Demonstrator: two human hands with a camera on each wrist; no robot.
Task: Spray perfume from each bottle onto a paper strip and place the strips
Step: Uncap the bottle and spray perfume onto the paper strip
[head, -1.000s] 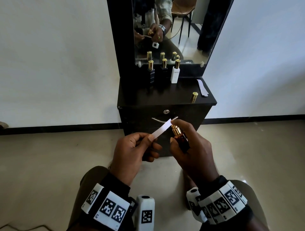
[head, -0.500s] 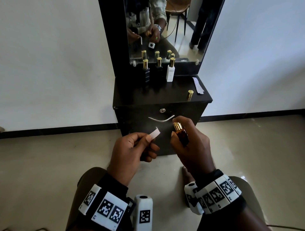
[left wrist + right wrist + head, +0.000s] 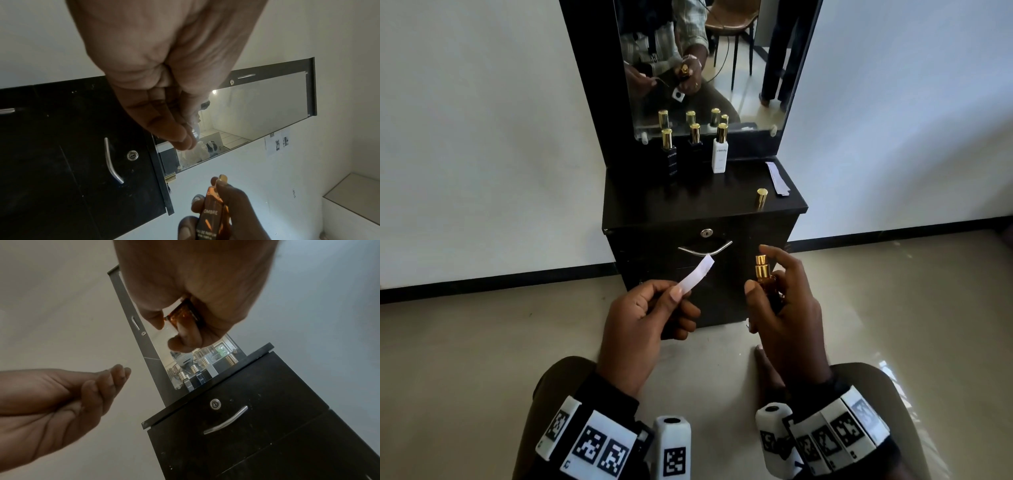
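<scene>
A: What fills the frame's centre?
B: A black cabinet (image 3: 705,212), three bottles (image 3: 720,150) standing on its top at the back.
A: And the hands?
B: Lower centre. The right hand (image 3: 787,308) is wrapped round an amber bottle (image 3: 765,281), forefinger apparently raised above the nozzle. The left hand (image 3: 643,315) pinches a strip (image 3: 697,274), just left of it.

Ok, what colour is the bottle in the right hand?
Amber-orange bottle, gold sprayer; left wrist view shows it best.

black cabinet (image 3: 688,209) with perfume stuff on top

three bottles (image 3: 719,150) at the back, gold cap (image 3: 761,198) and paper strips (image 3: 777,178) on the right
</scene>
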